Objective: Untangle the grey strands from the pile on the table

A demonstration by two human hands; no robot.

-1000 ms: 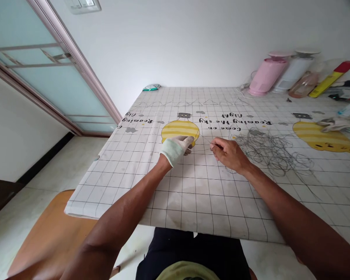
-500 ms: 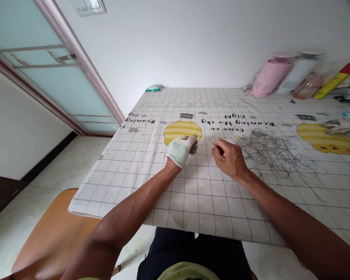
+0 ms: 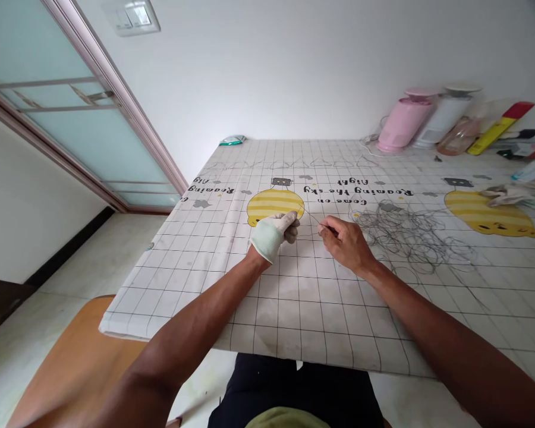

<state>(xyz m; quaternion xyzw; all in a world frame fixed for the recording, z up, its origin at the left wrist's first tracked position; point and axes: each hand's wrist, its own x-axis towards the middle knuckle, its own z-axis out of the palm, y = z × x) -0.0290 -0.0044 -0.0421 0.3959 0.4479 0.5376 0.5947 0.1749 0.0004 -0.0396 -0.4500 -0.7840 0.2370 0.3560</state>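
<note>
My left hand [image 3: 275, 233], in a white glove with a pale green cuff, is closed in a pinch above the table's middle. A thin grey wire [image 3: 312, 216] arches from beside its fingertips to my bare right hand [image 3: 346, 242]. My right thumb and fingers are pinched together on that wire. A small gap separates the two hands. Just right of my right hand a loose tangle of the same thin wire [image 3: 421, 235] spreads over the tablecloth. What lies inside my left fingers is mostly hidden; a fine strand shows above them.
The checked tablecloth [image 3: 285, 315] bears printed yellow balloons. Another white glove [image 3: 515, 195] lies at the right. Along the back wall stand a pink cylindrical device [image 3: 405, 123], a white one [image 3: 443, 122], a bottle [image 3: 458, 137] and a yellow-red box [image 3: 502, 128]. A green packet [image 3: 232, 141] lies at the back left.
The view has shifted a little, so everything sits slightly further left and lower. Both hands keep their pinch, and the wire between them now bows in a clearer arc.
</note>
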